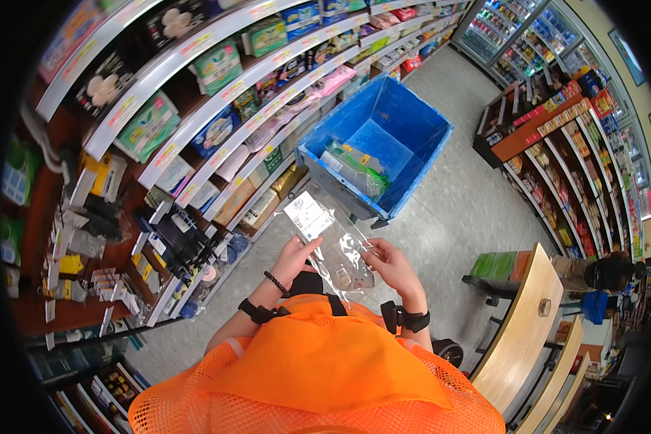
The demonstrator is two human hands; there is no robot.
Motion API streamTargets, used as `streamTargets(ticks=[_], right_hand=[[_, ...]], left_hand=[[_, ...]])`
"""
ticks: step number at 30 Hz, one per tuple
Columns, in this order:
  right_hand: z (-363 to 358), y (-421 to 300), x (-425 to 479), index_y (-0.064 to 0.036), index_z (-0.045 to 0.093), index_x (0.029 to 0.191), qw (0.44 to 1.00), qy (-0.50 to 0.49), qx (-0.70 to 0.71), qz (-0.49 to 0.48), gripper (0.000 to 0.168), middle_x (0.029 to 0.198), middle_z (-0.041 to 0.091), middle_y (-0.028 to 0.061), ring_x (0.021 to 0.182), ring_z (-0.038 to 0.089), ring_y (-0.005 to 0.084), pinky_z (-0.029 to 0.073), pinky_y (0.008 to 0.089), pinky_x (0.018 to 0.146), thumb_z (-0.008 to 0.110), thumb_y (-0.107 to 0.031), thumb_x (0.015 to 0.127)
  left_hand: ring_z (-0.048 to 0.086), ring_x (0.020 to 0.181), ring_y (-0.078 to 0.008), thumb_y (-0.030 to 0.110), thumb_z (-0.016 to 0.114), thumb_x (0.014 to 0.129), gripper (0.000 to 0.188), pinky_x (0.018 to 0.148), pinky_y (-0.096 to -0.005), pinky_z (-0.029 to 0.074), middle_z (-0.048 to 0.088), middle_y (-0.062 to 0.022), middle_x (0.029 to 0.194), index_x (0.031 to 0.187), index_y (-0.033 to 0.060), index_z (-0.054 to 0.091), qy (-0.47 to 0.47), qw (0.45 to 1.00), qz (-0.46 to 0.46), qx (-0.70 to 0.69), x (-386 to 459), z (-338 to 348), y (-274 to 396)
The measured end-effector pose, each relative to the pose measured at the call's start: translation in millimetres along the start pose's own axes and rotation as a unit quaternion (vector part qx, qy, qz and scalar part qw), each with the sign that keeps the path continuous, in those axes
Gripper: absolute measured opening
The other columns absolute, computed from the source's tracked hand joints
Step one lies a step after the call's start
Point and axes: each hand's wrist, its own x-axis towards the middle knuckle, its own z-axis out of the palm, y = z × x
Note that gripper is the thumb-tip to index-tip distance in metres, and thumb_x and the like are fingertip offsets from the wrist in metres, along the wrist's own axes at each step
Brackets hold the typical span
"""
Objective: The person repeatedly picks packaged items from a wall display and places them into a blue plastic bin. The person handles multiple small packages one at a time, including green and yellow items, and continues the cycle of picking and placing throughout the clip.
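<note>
Between my two hands is a clear plastic bag (340,247) with a white printed label (308,216) near its upper left corner. My left hand (294,259) grips the bag's left edge just below the label. On the other edge, my right hand (386,265) pinches the plastic between thumb and fingers. A blue plastic tote (419,157) stands on the floor just beyond the bag. Inside it, clear and green plastic packages (361,171) lie at the near left end.
Store shelves (233,89) with packaged goods rise along the left. A wooden table (518,331) stands at the right, near a snack rack (542,141). Drinks coolers (512,35) line the far end of the tiled floor (439,238). Another person (602,271) is partly visible at right.
</note>
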Motion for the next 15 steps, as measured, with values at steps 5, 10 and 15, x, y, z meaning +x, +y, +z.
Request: streamTargets(ticks=[5,10,15], right_hand=[[-35,18,13,0.001,0.055,0.116,0.998,0.051,0.035,0.012,0.029,0.09,0.064,0.0037,0.08,0.058,0.0091,0.047,0.0242,0.071,0.06,-0.011,0.09],[-80,22,48,-0.001,0.056,0.114,0.995,0.093,0.022,-0.016,0.027,0.085,0.061,0.0013,0.076,0.057,0.0082,0.045,0.0234,0.068,0.061,-0.013,0.09],[-127,7,110,-0.004,0.058,0.113,0.991,0.114,-0.05,-0.044,0.025,0.083,0.06,0.0006,0.072,0.056,0.0079,0.045,0.0239,0.064,0.062,-0.014,0.09]], left_hand=[[0.058,0.09,-0.0148,0.035,0.065,0.088,0.045,0.063,-0.0301,0.057,0.055,-0.0062,0.106,0.115,0.002,0.049,-0.031,0.997,-0.06,0.04,45,30,15],[0.057,0.108,-0.0243,0.033,0.067,0.087,0.07,0.076,-0.0364,0.057,0.05,-0.017,0.124,0.135,0.0011,0.026,-0.061,0.994,-0.086,0.027,109,54,29],[0.05,0.12,-0.0289,0.03,0.063,0.09,0.081,0.09,-0.042,0.052,0.046,-0.0206,0.13,0.145,0.0021,0.011,-0.051,0.997,-0.051,0.021,162,65,53]])
